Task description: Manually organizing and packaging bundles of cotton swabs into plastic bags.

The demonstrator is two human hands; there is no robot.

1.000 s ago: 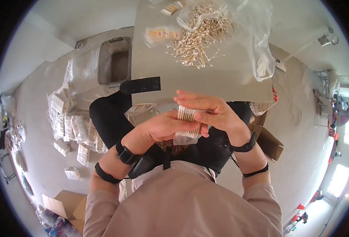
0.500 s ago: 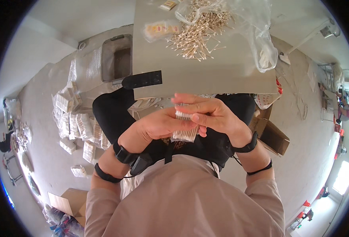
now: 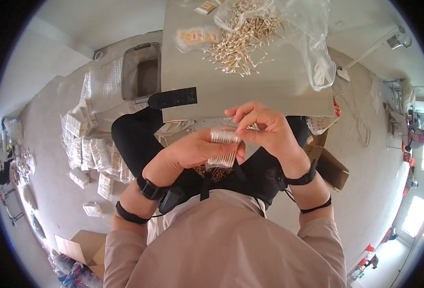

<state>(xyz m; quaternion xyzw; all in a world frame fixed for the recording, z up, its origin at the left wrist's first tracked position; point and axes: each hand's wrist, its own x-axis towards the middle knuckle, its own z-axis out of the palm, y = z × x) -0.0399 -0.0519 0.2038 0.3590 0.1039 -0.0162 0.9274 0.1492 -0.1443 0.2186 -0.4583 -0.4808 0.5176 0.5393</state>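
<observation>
Over my lap, my left hand (image 3: pixel 191 150) is closed round a clear plastic pack of cotton swabs (image 3: pixel 225 137), its thumb lying across the front. White tips show in a row near the pack's upper end, and the sticks run down below the thumb. At the upper right corner of the pack, my right hand (image 3: pixel 268 128) pinches the plastic between thumb and forefinger, its other fingers curled loosely above. Beyond both hands, a loose heap of cotton swabs (image 3: pixel 243 41) spreads over the grey table (image 3: pixel 279 91).
A clear plastic bag (image 3: pixel 317 53) hangs toward the table's right side; printed wrappers (image 3: pixel 196 37) lie left of the heap. Many swab packs (image 3: pixel 99 152) are piled on the floor at left, near a grey bin (image 3: pixel 141 72). Cardboard boxes (image 3: pixel 334 168) stand at right and lower left.
My right hand has drawn back from lying over the pack to pinching its upper right corner. More of the swabs now shows; my left hand keeps its hold.
</observation>
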